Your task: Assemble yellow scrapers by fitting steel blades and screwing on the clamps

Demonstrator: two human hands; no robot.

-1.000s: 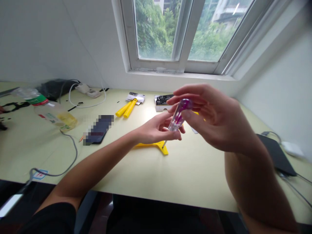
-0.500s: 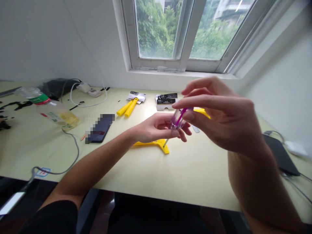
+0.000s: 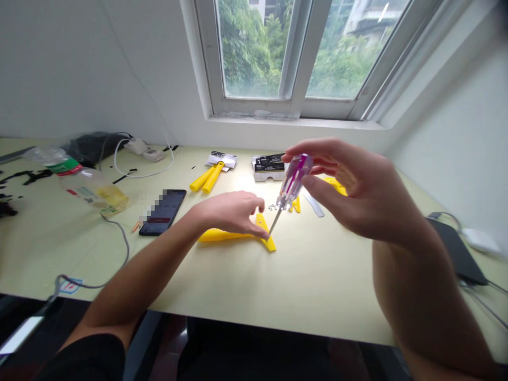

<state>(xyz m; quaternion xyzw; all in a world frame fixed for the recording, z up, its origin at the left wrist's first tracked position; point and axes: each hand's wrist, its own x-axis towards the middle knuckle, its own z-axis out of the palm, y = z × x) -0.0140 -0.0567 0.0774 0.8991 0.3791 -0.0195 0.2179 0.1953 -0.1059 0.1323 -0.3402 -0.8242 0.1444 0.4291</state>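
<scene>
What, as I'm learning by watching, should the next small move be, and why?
Perhaps steady the yellow tool with the left hand: the right hand holds the screwdriver, whose tip appears to meet the tool's head, while the left thumb and fingers stand apart, showing no clear grip.

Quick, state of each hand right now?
Left hand: open, thumb at the head of the yellow T-shaped tool.
Right hand: closed, holding the clear and purple screwdriver by its handle.

The clear-and-purple screwdriver (image 3: pixel 289 188) tilts over the yellow T-shaped tool (image 3: pixel 230 236).
</scene>
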